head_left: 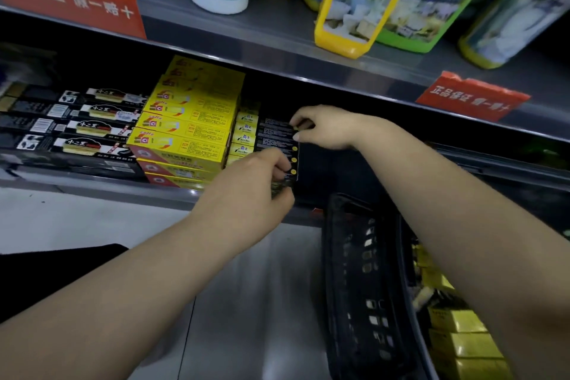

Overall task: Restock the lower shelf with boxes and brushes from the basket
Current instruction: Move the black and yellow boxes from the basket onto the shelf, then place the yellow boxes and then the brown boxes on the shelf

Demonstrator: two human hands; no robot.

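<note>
at frame centre, both hands work a stack of black boxes (277, 145) on the lower shelf (92, 185): left hand (256, 182) pinches its near corner, right hand (320, 128) pinches the far top edge. box print is blurred. black basket (354, 287), lower right, is partly cut off.

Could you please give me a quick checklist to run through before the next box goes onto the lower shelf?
1. Left hand grips the near end of the black boxes with yellow dots: ok.
2. Right hand pinches their far end: ok.
3. Row sits against the stacked yellow cardboard boxes: ok.
4. Free shelf space right of the row: ok.
5. Black plastic basket holds more yellow boxes: ok.
6. Brushes in basket: cannot tell.
</note>
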